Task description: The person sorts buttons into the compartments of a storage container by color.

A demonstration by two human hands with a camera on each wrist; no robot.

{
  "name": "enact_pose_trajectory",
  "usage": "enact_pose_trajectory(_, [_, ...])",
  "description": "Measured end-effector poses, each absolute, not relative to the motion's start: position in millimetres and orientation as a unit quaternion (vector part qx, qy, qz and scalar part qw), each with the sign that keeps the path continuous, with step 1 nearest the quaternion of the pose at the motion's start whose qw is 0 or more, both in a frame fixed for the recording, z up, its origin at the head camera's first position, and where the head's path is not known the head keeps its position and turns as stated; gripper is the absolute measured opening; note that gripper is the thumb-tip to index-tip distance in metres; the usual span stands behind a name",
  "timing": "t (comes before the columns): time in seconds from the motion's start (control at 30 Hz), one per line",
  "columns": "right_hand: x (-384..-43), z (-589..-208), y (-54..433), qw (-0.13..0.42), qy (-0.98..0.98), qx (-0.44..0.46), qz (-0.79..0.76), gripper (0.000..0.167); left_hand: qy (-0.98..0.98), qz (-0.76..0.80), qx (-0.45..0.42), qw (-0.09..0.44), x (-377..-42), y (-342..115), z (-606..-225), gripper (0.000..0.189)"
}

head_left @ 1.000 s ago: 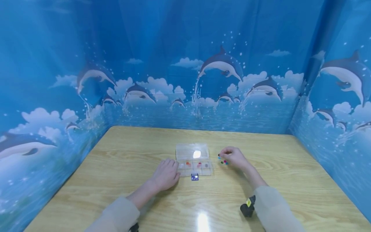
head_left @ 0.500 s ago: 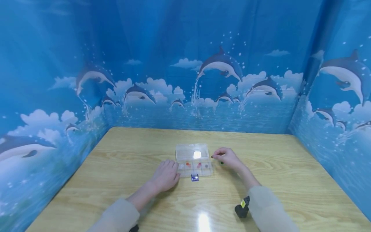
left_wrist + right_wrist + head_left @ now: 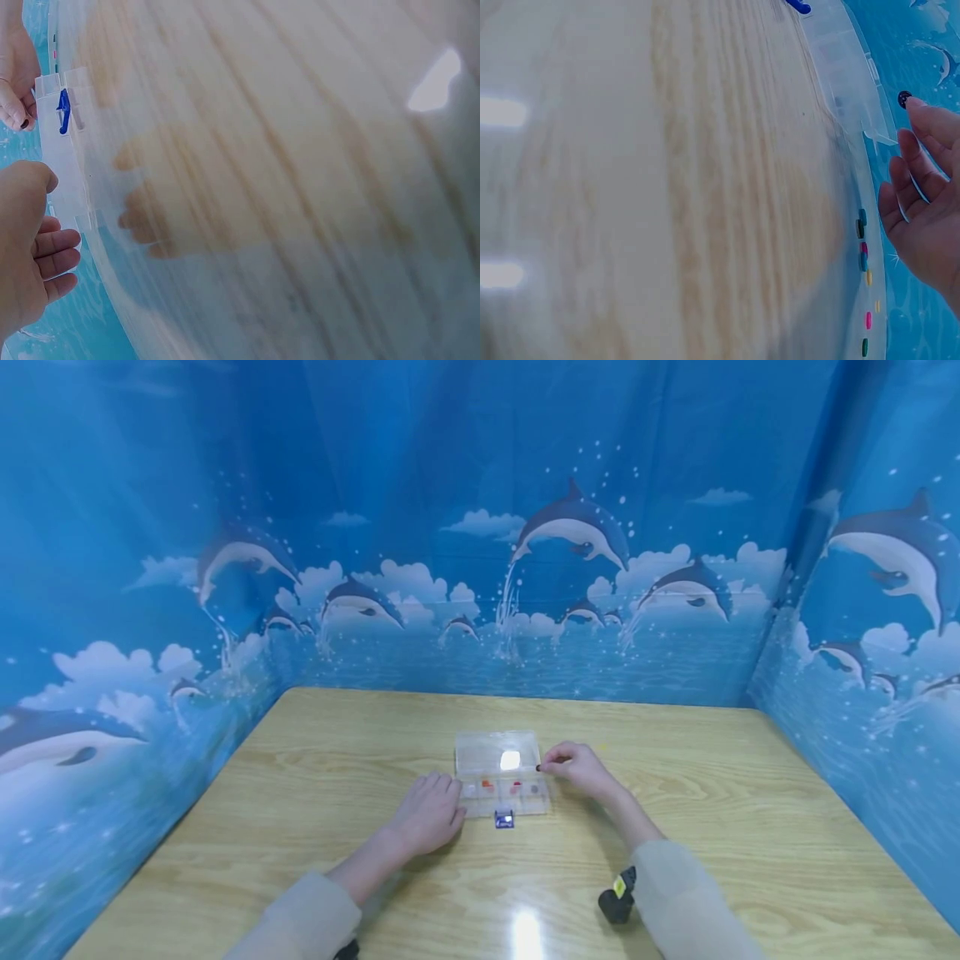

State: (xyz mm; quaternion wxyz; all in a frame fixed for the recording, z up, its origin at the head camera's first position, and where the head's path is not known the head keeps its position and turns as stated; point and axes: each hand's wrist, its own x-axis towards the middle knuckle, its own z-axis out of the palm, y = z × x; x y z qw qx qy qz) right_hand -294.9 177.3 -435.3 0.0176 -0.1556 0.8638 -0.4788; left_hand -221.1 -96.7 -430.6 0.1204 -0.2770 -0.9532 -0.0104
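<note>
A clear plastic compartment box sits on the table with its see-through lid raised at the back and a blue latch at the front. Small orange and red pieces lie in separate compartments. My left hand rests at the box's left end, fingers relaxed against its edge. Between thumb and forefinger, my right hand pinches a small black button at the box's right side, close to the lid hinge.
Several loose buttons, including a pink one and a green one, lie on the table under and beyond my right hand; the hand hides most of them in the head view. A blue dolphin backdrop surrounds the wooden table.
My right hand has lifted the black button from the loose ones and carried it left to the box's right edge. My left hand stays at the box.
</note>
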Motion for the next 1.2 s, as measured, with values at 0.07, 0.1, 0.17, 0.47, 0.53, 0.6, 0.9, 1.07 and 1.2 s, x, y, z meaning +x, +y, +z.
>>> enact_pose_trajectory(0.07, [-295, -436, 176, 0.018, 0.862, -0.157, -0.482, 0.009, -0.954, -0.010, -0.277, 0.119, -221, -96, -430, 0.028])
enact_pose_trajectory(0.1, [-295, -437, 175, 0.018, 0.861, -0.159, -0.484, 0.009, -0.954, -0.010, -0.276, 0.118, -221, -96, -430, 0.028])
enact_pose_trajectory(0.17, [-295, -438, 173, 0.018, 0.858, -0.161, -0.488, 0.010, -0.954, -0.010, -0.276, 0.118, -222, -96, -430, 0.028])
enact_pose_trajectory(0.47, [-293, -438, 167, 0.026, 0.855, -0.141, -0.499, 0.009, -0.955, -0.009, -0.274, 0.116, -222, -95, -431, 0.030])
enact_pose_trajectory(0.53, [-294, -438, 167, 0.025, 0.856, -0.138, -0.497, 0.009, -0.955, -0.008, -0.273, 0.116, -222, -95, -431, 0.030])
enact_pose_trajectory(0.6, [-294, -437, 168, 0.023, 0.859, -0.133, -0.495, 0.011, -0.955, -0.006, -0.271, 0.116, -222, -95, -431, 0.030])
enact_pose_trajectory(0.9, [-295, -436, 179, 0.028, 0.856, -0.097, -0.507, 0.018, -0.954, -0.001, -0.275, 0.121, -221, -95, -430, 0.028])
enact_pose_trajectory(1.07, [-297, -434, 192, 0.036, 0.851, -0.092, -0.516, 0.017, -0.953, -0.003, -0.276, 0.122, -221, -95, -430, 0.028])
enact_pose_trajectory(1.2, [-296, -431, 203, 0.034, 0.844, -0.099, -0.527, 0.020, -0.953, -0.002, -0.276, 0.123, -221, -95, -430, 0.028])
